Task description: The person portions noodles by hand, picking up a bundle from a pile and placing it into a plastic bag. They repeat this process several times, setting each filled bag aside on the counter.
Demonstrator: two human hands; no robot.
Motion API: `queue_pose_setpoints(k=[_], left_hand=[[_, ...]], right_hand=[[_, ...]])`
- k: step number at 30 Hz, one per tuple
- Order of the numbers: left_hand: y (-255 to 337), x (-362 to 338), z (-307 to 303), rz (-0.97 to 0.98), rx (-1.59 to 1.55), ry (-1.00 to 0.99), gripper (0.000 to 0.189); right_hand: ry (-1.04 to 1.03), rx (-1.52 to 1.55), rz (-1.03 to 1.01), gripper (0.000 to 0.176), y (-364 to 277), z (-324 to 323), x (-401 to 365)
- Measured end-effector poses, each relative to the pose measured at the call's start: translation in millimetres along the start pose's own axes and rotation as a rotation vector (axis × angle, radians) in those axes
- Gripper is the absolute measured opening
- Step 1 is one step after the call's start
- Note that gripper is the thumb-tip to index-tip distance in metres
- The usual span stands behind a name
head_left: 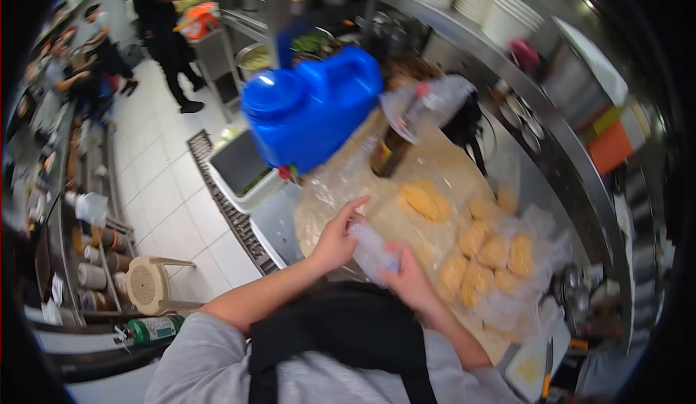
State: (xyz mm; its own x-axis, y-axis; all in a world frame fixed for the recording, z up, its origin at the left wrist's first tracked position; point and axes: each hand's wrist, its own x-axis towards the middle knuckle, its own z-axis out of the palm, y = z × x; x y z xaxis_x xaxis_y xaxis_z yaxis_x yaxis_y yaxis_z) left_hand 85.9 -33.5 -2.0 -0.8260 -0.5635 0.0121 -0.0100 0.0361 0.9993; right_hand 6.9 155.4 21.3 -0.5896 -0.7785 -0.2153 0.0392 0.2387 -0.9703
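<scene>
A small clear plastic bag (pixel 372 250), blurred, stretches between my two hands in front of the black apron. My left hand (pixel 337 239) grips its upper left end, with one finger sticking out. The lower right end is pinched in my right hand (pixel 407 276). Just beyond them, a loose mound of shredded yellow food (pixel 425 201) lies on the plastic-covered table surface (pixel 348 176). Several bagged yellow portions (pixel 493 255) are grouped to the right of my right hand.
A big blue jug (pixel 312 107) stands at the far left of the table, near a brown bottle (pixel 391 150). A knife (pixel 547 368) rests on a white board at lower right. Overhead runs a metal shelf (pixel 464 42). A plastic stool (pixel 152 286) and another person (pixel 163 34) are on the left.
</scene>
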Motion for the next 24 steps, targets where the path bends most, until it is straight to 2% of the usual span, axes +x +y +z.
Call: queue_pose_setpoints(k=[1, 2, 3, 4, 5, 7, 8, 10, 12, 14, 18, 20, 22, 24], left_hand=[[18.0, -10.5, 6.6, 0.139, 0.006, -0.288, 0.050], [36.5, -18.9, 9.1, 0.290, 0.007, -0.559, 0.041], [43.6, -21.6, 8.4, 0.452, 0.012, -0.819, 0.032], [40.6, -18.4, 5.8, 0.493, 0.170, -0.753, 0.026], [36.4, -14.9, 0.5, 0.531, 0.331, -0.675, 0.020], [16.6, 5.3, -15.4, 0.426, 0.604, -0.291, 0.015], [16.0, 15.1, -26.0, 0.434, 0.544, -0.186, 0.015], [13.2, 28.6, -42.3, 0.453, 0.574, -0.122, 0.015], [10.6, 31.7, -51.6, 0.462, 0.603, -0.055, 0.015], [14.6, 32.9, -60.2, 0.437, 0.568, -0.059, 0.018], [19.6, 38.3, -77.3, 0.389, 0.554, -0.012, 0.018], [39.3, 45.0, -89.2, 0.457, 0.580, 0.063, 0.018], [59.9, 64.0, -104.4, 0.627, 0.653, 0.106, 0.019], [91.4, 83.2, -114.2, 0.681, 0.649, 0.198, 0.020]], right_hand=[[0.187, -0.035, -0.036, 0.044, 17.7, -13.8, 16.9], [0.214, -0.039, -0.015, 0.044, 40.4, -29.6, 27.4], [0.241, 0.166, -0.045, 0.042, 44.9, -40.0, 37.3], [0.259, 0.368, -0.089, 0.039, 46.0, -48.4, 44.9], [0.262, 0.362, -0.092, 0.039, 47.5, -51.6, 42.5], [-0.035, 0.223, 0.061, 0.032, -8.4, -26.5, 21.2], [-0.165, 0.218, 0.043, 0.027, -12.6, -30.2, 23.7], [0.097, 0.075, 0.011, 0.032, 13.7, -62.4, 60.8], [0.541, -0.964, -0.400, 0.039, 38.4, -94.0, 98.7], [0.541, -1.169, -0.429, 0.044, 54.7, -105.7, 117.9], [0.475, -1.168, -0.314, 0.042, 43.9, -116.5, 125.5], [0.611, -0.878, -0.352, 0.035, 23.0, -121.5, 118.5], [0.513, -0.888, -0.260, 0.032, -10.7, -124.1, 103.7], [0.431, -0.889, -0.173, 0.030, -29.5, -122.7, 92.2]])
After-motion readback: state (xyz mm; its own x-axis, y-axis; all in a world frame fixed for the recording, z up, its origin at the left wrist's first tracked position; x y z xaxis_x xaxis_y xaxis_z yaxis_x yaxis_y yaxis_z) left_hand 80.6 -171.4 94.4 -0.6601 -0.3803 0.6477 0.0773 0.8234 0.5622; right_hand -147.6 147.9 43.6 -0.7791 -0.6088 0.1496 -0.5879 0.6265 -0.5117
